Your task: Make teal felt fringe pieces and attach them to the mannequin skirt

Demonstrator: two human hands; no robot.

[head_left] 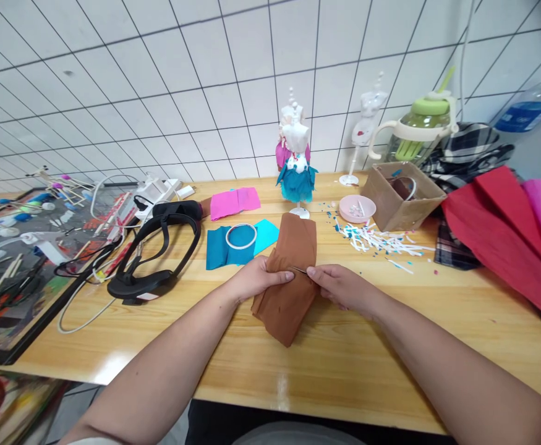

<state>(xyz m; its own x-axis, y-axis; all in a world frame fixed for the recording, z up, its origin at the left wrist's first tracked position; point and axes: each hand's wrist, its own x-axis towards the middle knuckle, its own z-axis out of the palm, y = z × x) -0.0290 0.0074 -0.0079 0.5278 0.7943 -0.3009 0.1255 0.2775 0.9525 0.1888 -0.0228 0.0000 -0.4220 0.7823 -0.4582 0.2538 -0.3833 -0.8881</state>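
Note:
A folded piece of brown paper or cloth (289, 309) is held above the wooden table, in the middle of the head view. My left hand (263, 279) grips its left edge, thumb on top and fingers hidden behind. My right hand (342, 284) is closed at its right side, pinching a thin, dark, pointed tool (299, 271) that lies across the brown piece; its tip is close to my left thumb. What kind of tool it is I cannot tell. Behind the brown piece stands a small white dress form (295, 137) with a teal skirt.
Teal sheets (217, 250) under a white ring (241, 246), and a pink sheet (235, 203), lie left. A black headset (143, 285) is farther left. Paper scraps (376, 240), a pink dish (357, 216), a cardboard box (397, 207) and red material (502, 228) are right.

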